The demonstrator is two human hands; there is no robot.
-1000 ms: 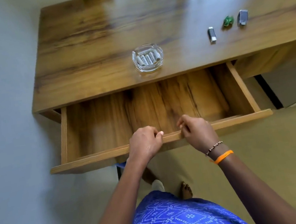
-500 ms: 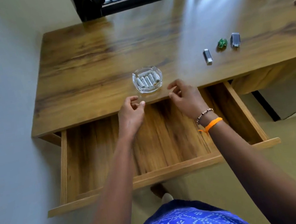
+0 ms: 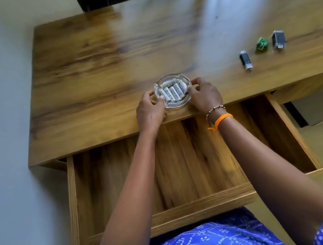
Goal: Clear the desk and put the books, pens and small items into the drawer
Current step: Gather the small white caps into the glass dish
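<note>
A brown wooden desk point(image 3: 90, 74) holds a glass dish point(image 3: 173, 91) of small white batteries at the front edge, and at three o'clock lie a little stick point(image 3: 245, 60), a green clip point(image 3: 261, 43) and a grey block point(image 3: 278, 39)

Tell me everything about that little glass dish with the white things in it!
The glass dish is round, clear and thick, with notches in its rim. It sits upright near the desk's front edge, just behind the open drawer. Several white batteries lie side by side inside. The left hand and right hand hold its opposite sides.
</note>
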